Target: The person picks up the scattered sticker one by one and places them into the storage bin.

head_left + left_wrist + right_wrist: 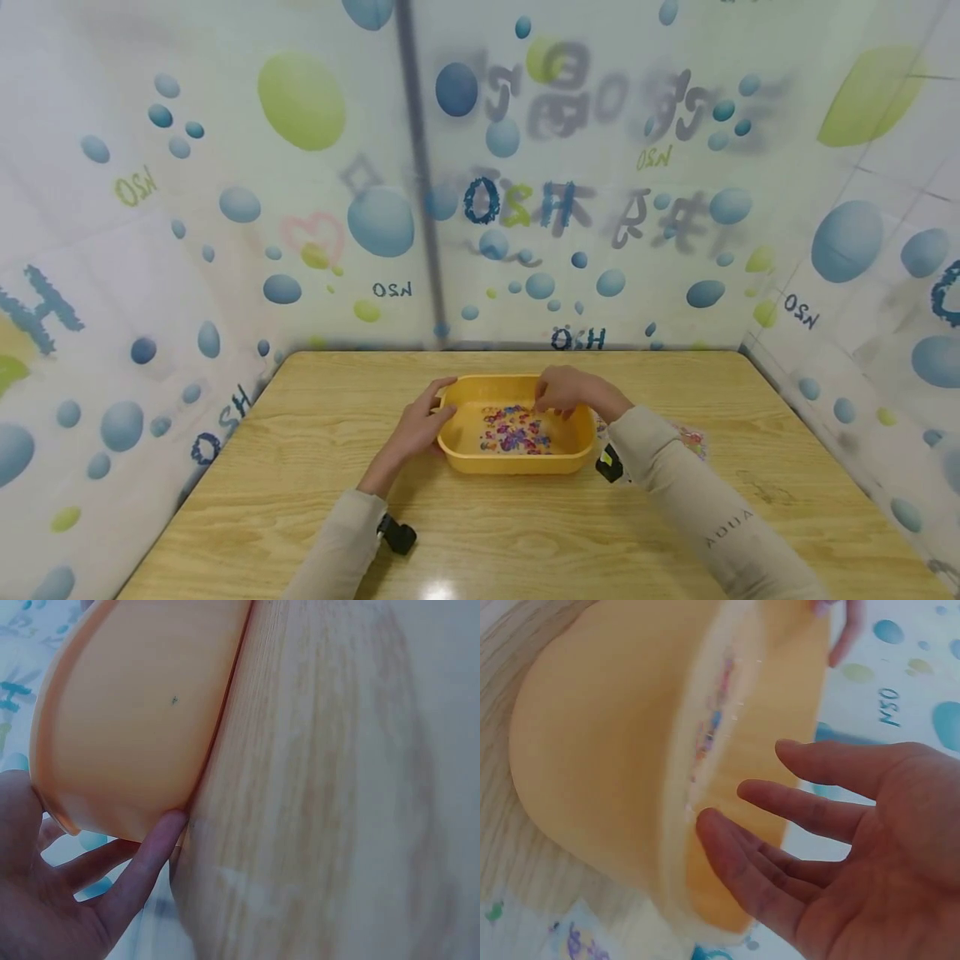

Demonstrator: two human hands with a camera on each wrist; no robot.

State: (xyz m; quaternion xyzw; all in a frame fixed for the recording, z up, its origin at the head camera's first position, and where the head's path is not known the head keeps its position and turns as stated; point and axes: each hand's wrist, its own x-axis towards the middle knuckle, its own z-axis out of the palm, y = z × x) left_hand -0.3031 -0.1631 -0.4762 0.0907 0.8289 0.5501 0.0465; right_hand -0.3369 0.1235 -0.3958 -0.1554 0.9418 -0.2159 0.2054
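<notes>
A yellow plastic basin (517,465) stands on the wooden table, with many small multicoloured pieces (516,433) scattered over its floor. Their exact kind is too small to tell. At the basin's left end, my left hand (422,421) holds the rim, thumb over the edge and other fingers along the outer wall; the left wrist view shows fingertips against that wall (142,712). My right hand (567,390) hovers over the basin's right part. In the right wrist view, its fingers (757,892) are spread and loosely bent, with nothing visible between them.
A clear packet with colourful bits (692,440) lies on the table right of the basin, partly behind the right sleeve. The wooden table (300,467) meets a bubble-patterned curtain (375,317) at the back and sides.
</notes>
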